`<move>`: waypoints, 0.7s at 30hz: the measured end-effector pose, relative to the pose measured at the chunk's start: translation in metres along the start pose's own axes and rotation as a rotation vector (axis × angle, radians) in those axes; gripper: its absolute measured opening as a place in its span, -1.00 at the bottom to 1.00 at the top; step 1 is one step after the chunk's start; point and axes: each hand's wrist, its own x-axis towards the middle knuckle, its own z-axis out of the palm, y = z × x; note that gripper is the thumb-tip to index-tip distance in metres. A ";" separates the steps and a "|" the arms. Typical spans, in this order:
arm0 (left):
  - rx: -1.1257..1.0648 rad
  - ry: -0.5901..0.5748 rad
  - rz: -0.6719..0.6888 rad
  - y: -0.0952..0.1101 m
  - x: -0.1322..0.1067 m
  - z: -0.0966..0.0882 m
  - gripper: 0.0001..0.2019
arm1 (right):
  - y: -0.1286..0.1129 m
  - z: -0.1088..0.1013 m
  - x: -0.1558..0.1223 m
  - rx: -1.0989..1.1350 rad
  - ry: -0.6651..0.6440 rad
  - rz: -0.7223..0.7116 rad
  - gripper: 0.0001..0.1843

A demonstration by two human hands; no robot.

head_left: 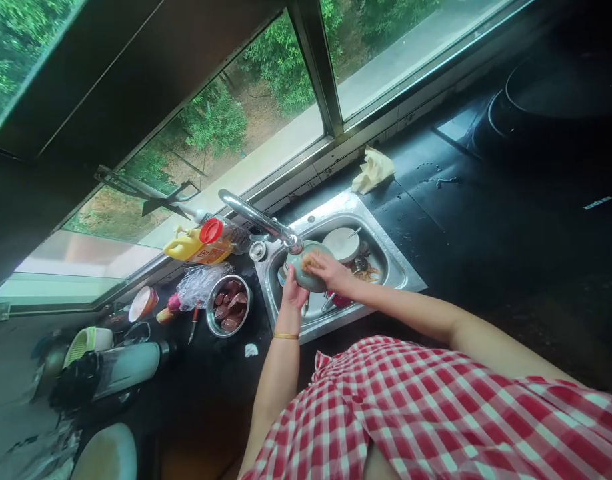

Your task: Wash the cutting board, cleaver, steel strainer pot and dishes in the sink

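Note:
Over the steel sink (403, 270), my left hand (293, 293) grips the near left rim of a pale green bowl (319, 280), its thumb on the edge. My right hand (331, 270) is closed on a yellowish-brown scrubber (311, 260) and presses it against the inside of the bowl. The chrome faucet (256, 217) ends right above the bowl. Behind it in the basin lies a white bowl (342, 245) with a utensil in it. Other dishes and food scraps (370, 275) are partly hidden below my right wrist.
Left of the sink stand a metal bowl of dark red pieces (230, 330), a knife (193, 325), a yellow jug (189, 247) and a red-lidded jar (231, 233). A pale cloth (373, 171) lies behind the sink. A black stove (561, 87) is at right, a window (286, 67) ahead.

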 end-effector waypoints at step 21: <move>0.219 -0.031 0.192 0.009 0.014 0.030 -0.78 | 0.018 -0.033 -0.066 0.051 -0.092 0.287 -0.48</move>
